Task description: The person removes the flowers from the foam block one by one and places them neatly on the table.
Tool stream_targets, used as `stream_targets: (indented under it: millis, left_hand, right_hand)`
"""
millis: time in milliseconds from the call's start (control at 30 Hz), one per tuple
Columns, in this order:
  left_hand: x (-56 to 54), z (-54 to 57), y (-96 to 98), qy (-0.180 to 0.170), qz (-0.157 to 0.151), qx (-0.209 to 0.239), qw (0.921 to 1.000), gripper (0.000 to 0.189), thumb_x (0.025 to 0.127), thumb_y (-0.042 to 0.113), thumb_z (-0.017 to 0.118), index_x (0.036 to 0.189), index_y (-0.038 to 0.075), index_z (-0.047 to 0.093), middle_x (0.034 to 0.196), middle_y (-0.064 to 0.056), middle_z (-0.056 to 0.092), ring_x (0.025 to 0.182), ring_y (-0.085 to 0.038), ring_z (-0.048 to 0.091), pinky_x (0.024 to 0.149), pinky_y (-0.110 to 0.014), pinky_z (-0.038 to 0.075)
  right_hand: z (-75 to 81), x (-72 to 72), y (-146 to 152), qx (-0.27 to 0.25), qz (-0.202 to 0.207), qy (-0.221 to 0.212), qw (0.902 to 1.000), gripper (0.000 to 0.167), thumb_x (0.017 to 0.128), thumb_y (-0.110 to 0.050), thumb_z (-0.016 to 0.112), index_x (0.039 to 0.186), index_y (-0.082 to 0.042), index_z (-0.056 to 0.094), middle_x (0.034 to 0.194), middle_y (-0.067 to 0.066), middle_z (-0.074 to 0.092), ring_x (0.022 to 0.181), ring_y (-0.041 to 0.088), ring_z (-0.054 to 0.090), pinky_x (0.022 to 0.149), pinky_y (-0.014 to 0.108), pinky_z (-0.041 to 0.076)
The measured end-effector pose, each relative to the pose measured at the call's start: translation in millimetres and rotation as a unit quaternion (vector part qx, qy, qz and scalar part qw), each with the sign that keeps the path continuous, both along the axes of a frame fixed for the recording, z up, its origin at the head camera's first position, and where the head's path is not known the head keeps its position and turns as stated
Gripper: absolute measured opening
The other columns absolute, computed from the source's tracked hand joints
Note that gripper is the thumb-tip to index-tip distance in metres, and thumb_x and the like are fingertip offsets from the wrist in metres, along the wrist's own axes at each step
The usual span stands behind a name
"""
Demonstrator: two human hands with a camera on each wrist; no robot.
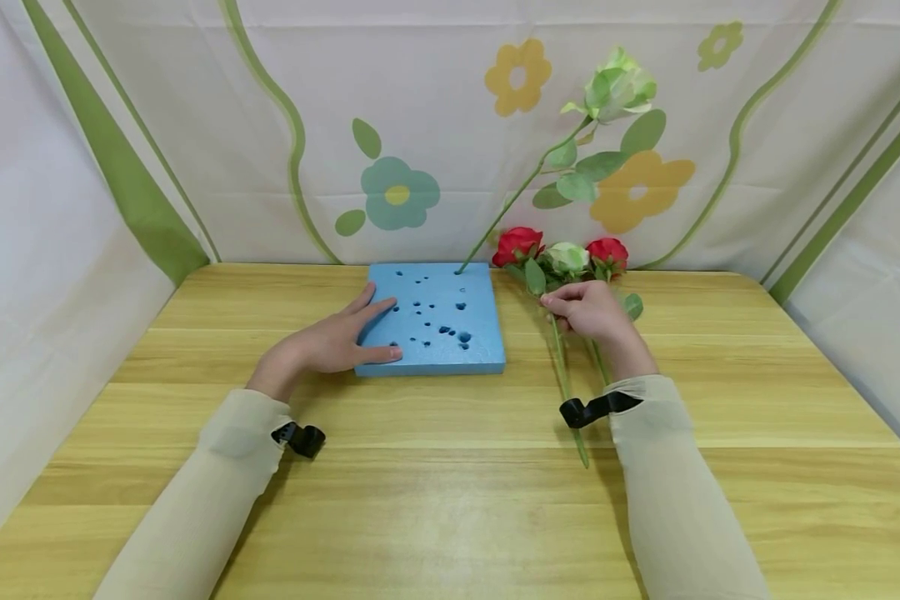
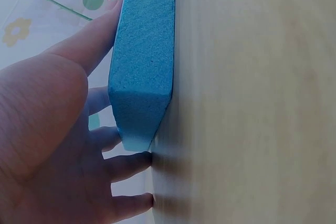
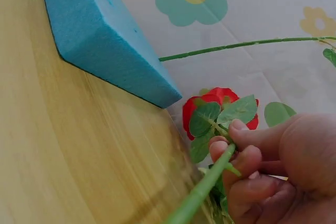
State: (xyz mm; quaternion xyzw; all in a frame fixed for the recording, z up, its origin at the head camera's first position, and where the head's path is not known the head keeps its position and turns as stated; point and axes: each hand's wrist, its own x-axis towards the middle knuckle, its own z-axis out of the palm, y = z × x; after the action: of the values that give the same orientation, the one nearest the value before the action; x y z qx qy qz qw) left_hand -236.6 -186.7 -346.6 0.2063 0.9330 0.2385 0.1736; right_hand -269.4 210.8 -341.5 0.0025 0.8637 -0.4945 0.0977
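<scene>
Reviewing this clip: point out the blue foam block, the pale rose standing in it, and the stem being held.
Blue foam block [image 1: 442, 292]: head view, bare top surface.
Pale rose [image 1: 619, 87]: head view, bloom.
Held stem [image 3: 203, 187]: right wrist view, lower stretch.

A small cloth-walled booth [image 1: 165, 100]; what building it stands in cannot be told. Under the left hand [image 1: 330, 337] and right hand [image 1: 588, 312] spreads a wood-grain surface [image 1: 435, 508]. Beyond both hands hangs a white curtain [image 1: 427, 67] printed with flowers and green lines; pale cloth [image 1: 37, 275] closes in left of the left hand and right of the right.
</scene>
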Motion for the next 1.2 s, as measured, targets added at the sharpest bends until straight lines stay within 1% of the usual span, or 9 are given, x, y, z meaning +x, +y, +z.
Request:
stream_targets:
  millis: [200,367,467,600,667,767,900,1000,1200]
  left_hand:
    - [-0.4,-0.4,-0.1,0.001,-0.002,0.001,1.0,0.095,0.102,0.058,0.064,0.173,0.022,0.013,0.179,-0.013,-0.017,0.165,-0.049,0.006,0.13,-0.067,0.019]
    - [0.1,0.0,-0.2,0.002,0.0,-0.001,1.0,0.095,0.102,0.058,0.065,0.173,0.022,0.013,0.179,-0.013,-0.016,0.165,-0.049,0.007,0.13,-0.067,0.02]
    - [0.4,0.1,-0.3,0.002,0.002,-0.002,1.0,0.095,0.102,0.058,0.065,0.173,0.022,0.013,0.179,-0.013,-0.016,0.165,-0.049,0.007,0.13,-0.067,0.02]
    - [0.3,-0.1,-0.2,0.002,0.002,-0.002,1.0,0.095,0.102,0.059,0.065,0.173,0.023,0.013,0.18,-0.012,-0.016,0.165,-0.048,0.007,0.13,-0.067,0.02]
    - [0.1,-0.4,-0.2,0.001,0.001,-0.003,1.0,0.095,0.102,0.059,0.064,0.173,0.023,0.013,0.179,-0.012,-0.016,0.165,-0.048,0.006,0.13,-0.067,0.02]
    - [-0.4,-0.8,0.1,0.002,0.0,-0.004,1.0,0.095,0.102,0.059,0.064,0.173,0.023,0.013,0.179,-0.013,-0.016,0.165,-0.048,0.006,0.13,-0.067,0.02]
    - [-1.2,-1.4,0.3,0.002,0.0,-0.006,1.0,0.095,0.102,0.059,0.064,0.173,0.023,0.013,0.179,-0.012,-0.016,0.165,-0.048,0.006,0.13,-0.067,0.02]
    - [-1.4,-1.6,0.3,0.002,0.0,-0.006,1.0,0.096,0.101,0.059,0.064,0.173,0.023,0.013,0.179,-0.012,-0.016,0.165,-0.047,0.006,0.13,-0.067,0.02]
    - [-0.5,-0.6,0.6,0.003,0.003,-0.004,1.0,0.096,0.101,0.058,0.065,0.173,0.022,0.013,0.179,-0.013,-0.016,0.165,-0.047,0.005,0.13,-0.067,0.019]
  right_hand:
    - [-5.5,-0.6,-0.8,0.013,0.01,-0.016,0.9997,0.033,0.11,-0.02,0.06,0.127,0.007,0.071,0.087,0.005,0.074,0.066,0.009,0.06,0.061,0.023,0.053]
    - [-8.5,-1.3,-2.0,0.009,0.009,-0.029,0.9995,0.031,0.109,-0.016,0.061,0.127,0.008,0.07,0.089,0.006,0.073,0.067,0.01,0.064,0.062,0.024,0.058]
    - [-9.2,-1.2,-2.6,0.002,0.011,-0.037,0.9992,0.031,0.107,-0.012,0.063,0.128,0.01,0.069,0.095,0.011,0.073,0.067,0.01,0.066,0.065,0.024,0.06]
    - [-10.0,-0.5,-2.6,-0.003,0.014,-0.042,0.999,0.033,0.105,-0.008,0.064,0.13,0.013,0.066,0.109,0.021,0.073,0.068,0.009,0.069,0.067,0.023,0.062]
    - [-9.8,-0.4,-2.2,-0.005,0.009,-0.043,0.999,0.034,0.104,-0.008,0.066,0.131,0.014,0.065,0.112,0.024,0.074,0.067,0.008,0.069,0.067,0.023,0.062]
    - [-7.9,-0.3,-1.6,-0.012,-0.004,-0.04,0.9991,0.035,0.103,-0.007,0.068,0.13,0.014,0.066,0.108,0.022,0.076,0.064,0.007,0.07,0.067,0.024,0.063]
    - [-3.3,0.0,-0.8,-0.009,-0.026,-0.023,0.9993,0.033,0.101,-0.009,0.071,0.127,0.012,0.068,0.095,0.012,0.078,0.063,0.008,0.07,0.068,0.027,0.064]
    - [0.6,0.8,-0.6,-0.002,-0.045,-0.01,0.9989,0.032,0.1,-0.013,0.073,0.125,0.007,0.071,0.091,0.008,0.076,0.068,0.011,0.07,0.07,0.029,0.064]
    - [7.3,2.9,-2.6,-0.01,-0.075,0.003,0.9971,0.032,0.102,-0.023,0.073,0.124,0.0,0.071,0.105,0.015,0.072,0.081,0.02,0.069,0.075,0.032,0.064]
